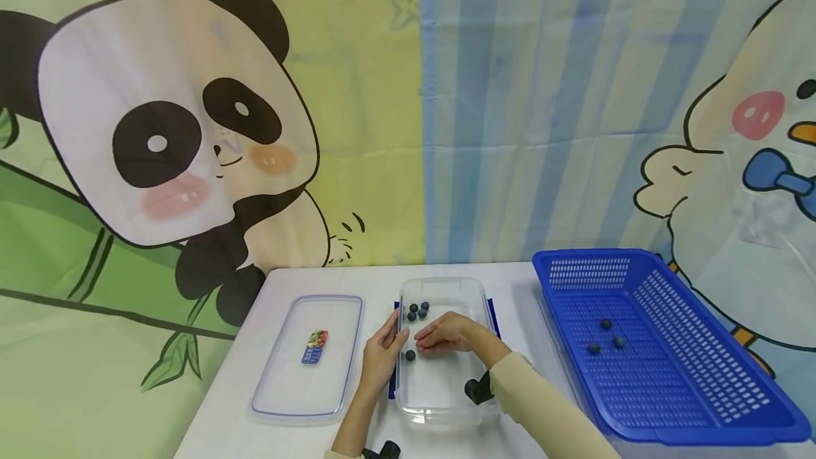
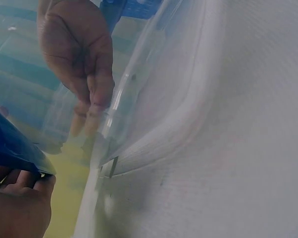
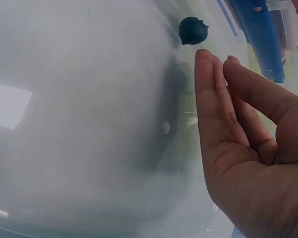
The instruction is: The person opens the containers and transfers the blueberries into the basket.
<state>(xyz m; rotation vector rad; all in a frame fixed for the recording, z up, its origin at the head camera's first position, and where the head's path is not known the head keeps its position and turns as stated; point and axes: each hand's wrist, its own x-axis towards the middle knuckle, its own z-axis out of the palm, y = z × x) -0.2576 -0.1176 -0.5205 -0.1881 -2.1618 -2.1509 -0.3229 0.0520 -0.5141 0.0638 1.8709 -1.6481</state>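
Observation:
A clear plastic container [image 1: 440, 388] with blue side latches stands on the table, several blueberries [image 1: 417, 312] grouped at its far left. One more blueberry [image 3: 193, 30] lies by its left wall, just past my right fingertips in the right wrist view. My left hand [image 1: 380, 354] grips the container's left side, fingers curled at a blue latch [image 2: 15, 146] in the left wrist view. Inside the container, my right hand [image 1: 449, 333] reaches with fingers fairly straight and together, thumb close to them. No fruit shows between those fingers.
To the left lies a clear lid [image 1: 287, 392] with a blue rim and a small printed label [image 1: 315, 347]. A blue plastic basket [image 1: 663, 402] stands at the right, with 3 blueberries [image 1: 606, 324] in it. A patterned curtain [image 1: 357, 126] hangs behind the white table [image 1: 223, 413].

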